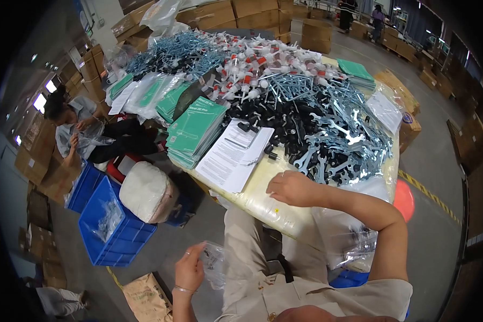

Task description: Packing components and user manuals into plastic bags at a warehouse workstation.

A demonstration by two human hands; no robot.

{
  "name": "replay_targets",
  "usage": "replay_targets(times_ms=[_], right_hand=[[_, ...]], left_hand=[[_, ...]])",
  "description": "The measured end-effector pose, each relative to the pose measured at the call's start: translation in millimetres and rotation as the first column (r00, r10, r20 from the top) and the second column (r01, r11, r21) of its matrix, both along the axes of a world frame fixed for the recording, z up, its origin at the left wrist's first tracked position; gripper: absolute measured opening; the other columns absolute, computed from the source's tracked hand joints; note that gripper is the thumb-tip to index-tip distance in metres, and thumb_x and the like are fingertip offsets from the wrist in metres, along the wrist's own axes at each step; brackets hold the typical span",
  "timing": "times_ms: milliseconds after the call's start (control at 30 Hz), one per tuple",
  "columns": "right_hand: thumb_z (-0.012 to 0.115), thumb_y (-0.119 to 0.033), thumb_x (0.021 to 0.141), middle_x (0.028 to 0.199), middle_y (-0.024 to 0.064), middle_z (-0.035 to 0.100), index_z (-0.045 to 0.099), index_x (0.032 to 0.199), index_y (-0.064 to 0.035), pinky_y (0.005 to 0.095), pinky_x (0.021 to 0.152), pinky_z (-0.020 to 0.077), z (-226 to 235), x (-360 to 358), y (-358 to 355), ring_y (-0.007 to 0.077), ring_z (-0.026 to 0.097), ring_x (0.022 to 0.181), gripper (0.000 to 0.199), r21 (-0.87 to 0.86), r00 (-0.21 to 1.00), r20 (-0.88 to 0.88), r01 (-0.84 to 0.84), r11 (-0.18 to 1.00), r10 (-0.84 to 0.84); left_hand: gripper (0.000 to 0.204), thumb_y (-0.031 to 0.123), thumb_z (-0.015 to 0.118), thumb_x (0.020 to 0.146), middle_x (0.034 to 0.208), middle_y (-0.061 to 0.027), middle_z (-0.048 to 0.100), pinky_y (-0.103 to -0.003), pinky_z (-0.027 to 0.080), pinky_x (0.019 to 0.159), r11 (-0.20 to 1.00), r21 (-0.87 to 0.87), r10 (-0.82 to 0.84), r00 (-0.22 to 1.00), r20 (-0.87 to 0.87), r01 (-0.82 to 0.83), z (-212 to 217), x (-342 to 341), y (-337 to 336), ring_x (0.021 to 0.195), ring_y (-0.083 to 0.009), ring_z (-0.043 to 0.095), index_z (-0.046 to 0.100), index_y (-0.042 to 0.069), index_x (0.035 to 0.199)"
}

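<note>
My left hand (190, 271) hangs low beside my left leg and grips a small clear plastic bag (216, 263) with dark parts inside. Over the near edge of the table (263, 201) my right hand (290, 188) rests with its fingers curled; whether it holds something small is hidden. Just beyond that hand lie flat metal wrenches (341, 145) and a heap of black knobs (276, 118). A stack of printed white sheets (233, 155) lies to its left.
Green booklets (196, 129), white and red pump parts (257, 61) and metal screws (172, 51) cover the far table. Clear bags (346, 236) hang off the near edge. Blue crates (115, 225) and a white sack (145, 190) sit left, by a seated person (75, 129).
</note>
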State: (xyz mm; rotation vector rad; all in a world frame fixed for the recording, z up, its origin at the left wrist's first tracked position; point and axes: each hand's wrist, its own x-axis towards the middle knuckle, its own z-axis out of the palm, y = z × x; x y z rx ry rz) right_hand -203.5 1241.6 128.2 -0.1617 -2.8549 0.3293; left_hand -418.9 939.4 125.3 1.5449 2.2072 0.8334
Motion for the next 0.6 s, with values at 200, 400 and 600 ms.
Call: replay_targets(times_ms=[200, 400, 600], right_hand=[[0.057, -0.02, 0.082, 0.095, 0.0084, 0.06, 0.06, 0.093, -0.0069, 0.038, 0.08, 0.0439, 9, -63, 19, 0.0266, 0.056, 0.092, 0.017, -0.076, 0.997, -0.069, 0.013, 0.997, -0.018], [0.063, -0.018, 0.074, 0.095, 0.008, 0.06, 0.059, 0.09, -0.0058, 0.0396, 0.076, 0.0456, -6, -105, 15, 0.0283, 0.057, 0.087, 0.02, 0.055, 0.978, 0.002, -0.209, 0.976, 0.209], [0.061, -0.019, 0.074, 0.079, 0.0102, 0.058, 0.054, 0.078, -0.0031, 0.0368, 0.066, 0.0489, -4, -109, 15, 0.0283, 0.059, 0.078, 0.018, 0.256, 0.942, 0.065, -0.335, 0.907, 0.33]], left_hand=[[0.046, -0.011, 0.047, 0.068, 0.102, -0.0106, 0.061, -0.03, 0.049, 0.066, 0.999, 0.015, -0.03, 0.995, -0.093, 0.031, -3, -1, 3, 0.072, -0.0245, 0.06, 0.056, 0.009, 0.108], [0.044, -0.008, 0.048, 0.07, 0.103, -0.0114, 0.061, -0.033, 0.049, 0.072, 1.0, 0.017, 0.007, 0.999, -0.037, -0.007, -12, -6, -6, 0.083, -0.0299, 0.06, 0.057, 0.009, 0.109], [0.045, -0.003, 0.046, 0.072, 0.108, -0.0117, 0.059, -0.039, 0.05, 0.073, 1.0, -0.013, 0.012, 1.0, -0.017, -0.012, -20, -15, -14, 0.088, -0.032, 0.059, 0.054, 0.013, 0.113]])
